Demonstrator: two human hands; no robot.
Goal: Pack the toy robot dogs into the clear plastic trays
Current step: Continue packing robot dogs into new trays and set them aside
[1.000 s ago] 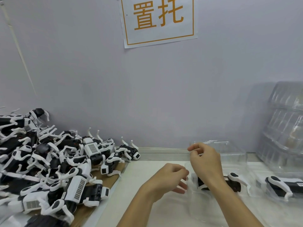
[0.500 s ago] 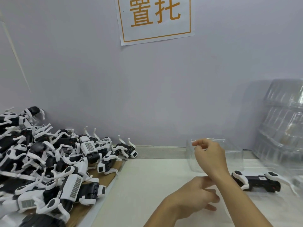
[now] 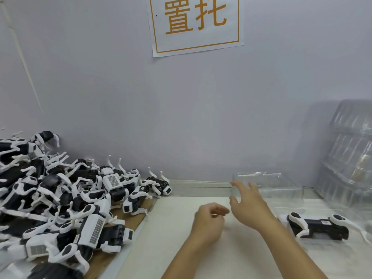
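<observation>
My right hand [image 3: 248, 206] is hovering with its fingers spread and holding nothing, just in front of an empty clear tray [image 3: 281, 186] standing by the wall. My left hand [image 3: 209, 222] is hanging loosely curled and blurred, gripping nothing that I can see. One toy dog [image 3: 320, 226] is lying well to my right, and the pile of toy dogs [image 3: 60, 202] is sitting off to my left.

Loose dogs [image 3: 66, 200]: black-and-white toys heaped in a tangled pile at the left, legs pointing all ways.
Single dog [image 3: 319, 226]: on its side at the right, black body, white legs.
Clear tray [image 3: 281, 188]: empty, by the wall.
Tray stack [image 3: 350, 154]: leaning at far right.
</observation>
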